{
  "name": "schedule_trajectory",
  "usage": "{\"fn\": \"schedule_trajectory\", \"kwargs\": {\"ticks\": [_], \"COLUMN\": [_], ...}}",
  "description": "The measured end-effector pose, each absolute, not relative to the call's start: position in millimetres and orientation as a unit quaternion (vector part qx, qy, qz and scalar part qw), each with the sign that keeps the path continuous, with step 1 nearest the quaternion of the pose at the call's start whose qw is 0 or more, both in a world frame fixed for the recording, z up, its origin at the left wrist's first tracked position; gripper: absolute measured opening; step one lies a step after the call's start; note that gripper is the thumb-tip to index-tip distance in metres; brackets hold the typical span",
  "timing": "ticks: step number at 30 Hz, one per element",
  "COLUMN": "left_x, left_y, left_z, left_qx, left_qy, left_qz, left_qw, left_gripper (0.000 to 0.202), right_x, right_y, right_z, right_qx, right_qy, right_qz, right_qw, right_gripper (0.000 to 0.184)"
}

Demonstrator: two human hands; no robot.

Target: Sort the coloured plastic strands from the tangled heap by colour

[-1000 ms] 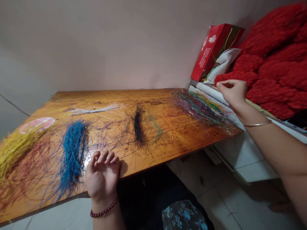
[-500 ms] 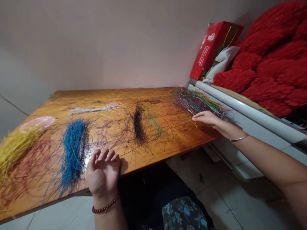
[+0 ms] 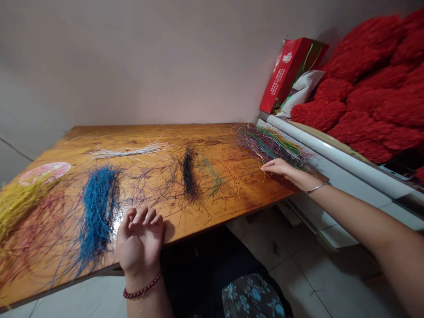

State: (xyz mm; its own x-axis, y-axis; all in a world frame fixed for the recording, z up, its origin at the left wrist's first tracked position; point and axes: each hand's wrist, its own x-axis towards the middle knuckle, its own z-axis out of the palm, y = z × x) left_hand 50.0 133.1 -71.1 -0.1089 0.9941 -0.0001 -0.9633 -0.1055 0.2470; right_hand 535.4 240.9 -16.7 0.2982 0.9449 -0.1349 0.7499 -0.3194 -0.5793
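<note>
Well, at the far left of the wooden table (image 3: 149, 132), a pale pink round patch (image 3: 44, 173) sits near the edge, with a yellow fibre heap (image 3: 20, 207) just beside it, running out of frame, and fine red strands (image 3: 26, 240) fanned out below. Next comes a dense blue strand bundle (image 3: 99, 212), its loose ends spraying toward the front edge. The left hand (image 3: 139, 240) lies at that edge, just beside the blue, its fingers loosely curled and nothing showing in them; placed there, it seems to steady the person rather than work. Toward the back, a thin white strand bunch (image 3: 129, 151) lies lengthwise, then a narrow black strand clump (image 3: 189, 174), sparse green strands (image 3: 210, 179) and a loose orange strand spread (image 3: 235, 176). Each colour seems deliberately kept in its own patch, though stray hairs cross between them. At the right end, a tangled mixed-colour pile (image 3: 268, 145) lies at the right hand (image 3: 281, 170), whose fingers stretch out close together, their tips at the pile's near edge; no strand can be seen held. Beyond, a red box (image 3: 288, 73) and a white bag (image 3: 300, 90) lean by the wall, beside a bulky red fibre mass (image 3: 367, 92) on a white ledge (image 3: 331, 154).
</note>
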Motion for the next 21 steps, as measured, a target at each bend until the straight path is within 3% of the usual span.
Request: {"fn": "schedule_trajectory", "kwargs": {"ticks": [12,21], "left_x": [50,49], "left_y": [132,132], "left_z": [-71,-72], "left_qx": [0.079,0.080], "left_qy": [0.085,0.071], "left_qz": [0.741,0.740], "left_qw": [0.661,0.664], "left_gripper": [0.016,0.017], "right_x": [538,542], "right_y": [246,245], "right_z": [-22,-28], "right_qx": [-0.789,-0.767], "right_qy": [-0.537,-0.561], "right_qz": [0.249,0.284], "right_qw": [0.168,0.130], "right_gripper": [0.046,0.046]}}
